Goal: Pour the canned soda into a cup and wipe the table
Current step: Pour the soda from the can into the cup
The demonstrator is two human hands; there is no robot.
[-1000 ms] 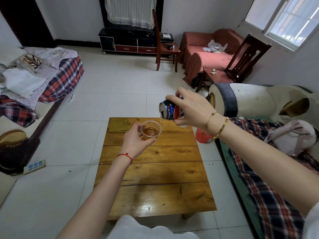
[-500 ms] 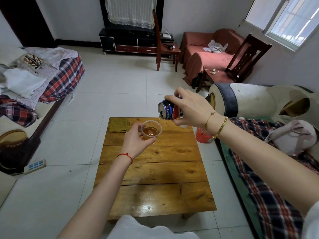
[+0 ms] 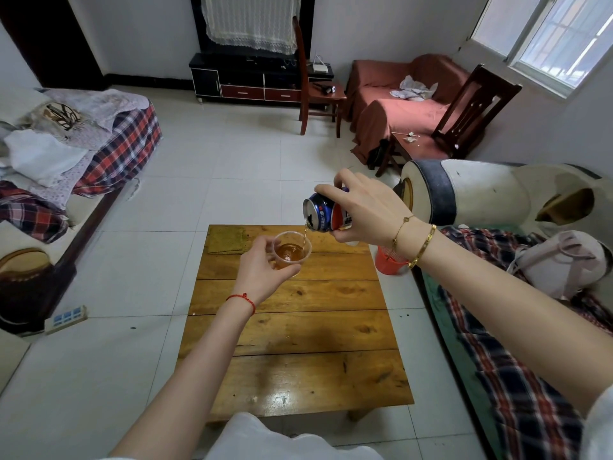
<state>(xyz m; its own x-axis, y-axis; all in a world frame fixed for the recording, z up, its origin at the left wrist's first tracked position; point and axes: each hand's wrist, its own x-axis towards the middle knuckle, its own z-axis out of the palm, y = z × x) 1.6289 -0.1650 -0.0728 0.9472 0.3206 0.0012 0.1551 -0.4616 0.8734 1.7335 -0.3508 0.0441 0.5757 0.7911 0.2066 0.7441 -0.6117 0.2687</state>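
Tipping a blue soda can (image 3: 322,212) almost onto its side, the right hand (image 3: 366,209) wraps its fingers over the top of the can and its thumb beneath, so the opening faces left and down. A thin amber stream runs from the can's mouth into a clear plastic cup (image 3: 292,252), which sits just below and to the left of the can, not touching it. The cup is upright and holds amber liquid in its lower part. The left hand (image 3: 262,272) grips the cup from the near side, fingers curled round its wall, holding it in the air above the far part of the wooden table (image 3: 298,343). A red string circles the left wrist; two gold bracelets circle the right one.

On the table's far left corner lies a flat olive-green cloth (image 3: 227,239), just left of the cup as seen from the head camera. An orange basket (image 3: 389,260) stands on the tiled floor beside the table's far right edge, partly hidden by the right wrist. A plaid-covered sofa (image 3: 517,376) runs along the right, and a bed with plaid and white bedding (image 3: 83,144) lies at the left. A dark wooden chair (image 3: 315,91) stands before a low cabinet at the far wall.
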